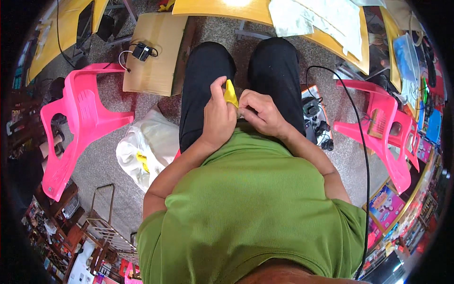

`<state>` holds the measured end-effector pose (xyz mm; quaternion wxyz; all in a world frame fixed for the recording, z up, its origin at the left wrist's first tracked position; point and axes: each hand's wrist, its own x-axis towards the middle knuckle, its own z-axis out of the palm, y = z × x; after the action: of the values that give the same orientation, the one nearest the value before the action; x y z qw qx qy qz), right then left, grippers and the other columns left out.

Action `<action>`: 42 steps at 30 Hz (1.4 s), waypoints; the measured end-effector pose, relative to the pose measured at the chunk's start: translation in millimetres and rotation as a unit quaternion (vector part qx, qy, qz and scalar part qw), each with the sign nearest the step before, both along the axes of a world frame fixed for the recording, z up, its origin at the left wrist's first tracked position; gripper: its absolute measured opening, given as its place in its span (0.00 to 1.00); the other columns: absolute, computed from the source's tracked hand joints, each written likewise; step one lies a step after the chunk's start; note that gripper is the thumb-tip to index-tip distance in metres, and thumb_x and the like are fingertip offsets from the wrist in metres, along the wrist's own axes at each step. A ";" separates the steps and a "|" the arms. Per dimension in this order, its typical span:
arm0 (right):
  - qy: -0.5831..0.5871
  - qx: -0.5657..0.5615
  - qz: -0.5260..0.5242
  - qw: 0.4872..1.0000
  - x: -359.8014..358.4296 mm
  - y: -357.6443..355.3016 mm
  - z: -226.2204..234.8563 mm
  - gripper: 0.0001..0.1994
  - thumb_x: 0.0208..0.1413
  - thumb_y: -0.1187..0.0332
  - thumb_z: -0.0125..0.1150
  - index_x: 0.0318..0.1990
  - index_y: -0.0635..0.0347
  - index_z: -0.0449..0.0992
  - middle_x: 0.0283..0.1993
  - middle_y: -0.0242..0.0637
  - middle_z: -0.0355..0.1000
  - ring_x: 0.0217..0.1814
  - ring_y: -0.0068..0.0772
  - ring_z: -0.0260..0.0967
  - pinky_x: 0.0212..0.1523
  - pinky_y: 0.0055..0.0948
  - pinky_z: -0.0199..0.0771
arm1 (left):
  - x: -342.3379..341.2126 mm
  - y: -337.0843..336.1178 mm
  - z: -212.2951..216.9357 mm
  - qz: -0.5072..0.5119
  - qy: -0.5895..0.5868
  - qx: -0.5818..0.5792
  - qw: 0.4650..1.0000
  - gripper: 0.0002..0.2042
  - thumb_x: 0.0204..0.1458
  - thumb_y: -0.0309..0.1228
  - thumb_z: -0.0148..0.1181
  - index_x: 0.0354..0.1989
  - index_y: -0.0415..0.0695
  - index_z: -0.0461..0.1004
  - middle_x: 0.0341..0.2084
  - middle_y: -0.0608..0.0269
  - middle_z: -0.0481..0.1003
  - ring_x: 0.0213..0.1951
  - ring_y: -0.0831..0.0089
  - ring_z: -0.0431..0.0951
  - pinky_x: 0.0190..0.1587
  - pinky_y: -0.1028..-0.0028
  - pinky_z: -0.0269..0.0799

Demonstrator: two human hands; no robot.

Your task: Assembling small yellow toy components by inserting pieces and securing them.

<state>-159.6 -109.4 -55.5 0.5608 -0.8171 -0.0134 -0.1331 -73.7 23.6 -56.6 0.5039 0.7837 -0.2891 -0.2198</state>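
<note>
Above my lap, a small bright yellow pointed piece [231, 93], perhaps folded cloth, sticks up between my hands. My left hand [219, 119] is closed on it near its lower end, with the index finger bent beside it. Against that lower end, my right hand [263, 110] is closed in a pinch; what lies between its fingertips is too small to make out. Both hands meet just in front of my green shirt, between my dark-trousered knees.
A white plastic bag [158, 135] with something yellow in it stands left of my legs. Beyond it lies a cardboard sheet [153, 35] with a black adapter [143, 51]. Pink chairs [85, 106] flank me. A yellow table [222, 8] is ahead; a black cable [362, 137] hangs right.
</note>
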 end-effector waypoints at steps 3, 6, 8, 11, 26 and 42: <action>0.026 0.043 0.004 0.999 0.7 -2.1 -3.2 0.03 0.50 0.76 0.55 0.28 0.64 0.67 0.27 0.34 0.64 0.27 0.27 0.62 0.28 0.24 0.62 | 2.4 -1.5 3.0 0.021 0.057 0.011 0.998 0.26 0.47 0.21 0.47 0.58 0.38 0.51 0.34 0.48 0.72 0.35 0.60 0.75 0.39 0.67 0.69; 0.179 0.363 -0.057 0.913 -7.4 -1.1 -15.4 0.03 0.54 0.74 0.53 0.30 0.62 0.69 0.31 0.28 0.65 0.29 0.17 0.61 0.29 0.17 0.65 | 15.1 0.3 -8.5 0.072 0.393 -0.097 0.912 0.27 0.48 0.22 0.48 0.59 0.37 0.52 0.40 0.53 0.72 0.40 0.65 0.74 0.45 0.70 0.67; 0.169 0.369 -0.064 0.912 -9.0 -3.0 -16.8 0.03 0.53 0.74 0.53 0.31 0.63 0.69 0.31 0.29 0.65 0.29 0.18 0.62 0.29 0.18 0.65 | 28.1 16.3 -28.5 0.049 0.670 -0.264 0.692 0.24 0.51 0.26 0.52 0.57 0.34 0.58 0.45 0.53 0.72 0.46 0.66 0.72 0.53 0.69 0.65; 0.160 0.378 -0.085 0.908 -11.1 -4.6 -24.5 0.02 0.53 0.74 0.54 0.31 0.63 0.70 0.33 0.31 0.67 0.29 0.19 0.64 0.30 0.19 0.66 | 24.7 14.2 -18.1 0.050 0.639 -0.225 0.733 0.24 0.51 0.24 0.54 0.56 0.34 0.58 0.43 0.56 0.71 0.45 0.70 0.72 0.52 0.70 0.65; 0.168 0.115 -0.209 0.957 2.4 5.1 -15.4 0.05 0.46 0.76 0.61 0.30 0.62 0.71 0.23 0.25 0.66 0.25 0.12 0.59 0.24 0.16 0.60 | 8.0 10.8 -23.2 0.026 0.571 -0.229 0.788 0.15 0.51 0.22 0.57 0.48 0.36 0.68 0.36 0.63 0.73 0.38 0.77 0.74 0.45 0.77 0.70; 0.155 0.184 -0.269 0.933 6.5 2.4 -7.8 0.05 0.48 0.76 0.61 0.26 0.65 0.70 0.26 0.28 0.65 0.25 0.14 0.61 0.24 0.17 0.62 | 12.7 3.3 -30.7 0.076 0.542 -0.267 0.793 0.23 0.46 0.17 0.59 0.53 0.38 0.63 0.43 0.61 0.71 0.45 0.74 0.72 0.49 0.75 0.67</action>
<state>-153.1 -107.1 -63.3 0.6396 -0.6833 0.3184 -0.1506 -61.0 26.9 -87.2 0.7826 0.3893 0.0447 -0.4837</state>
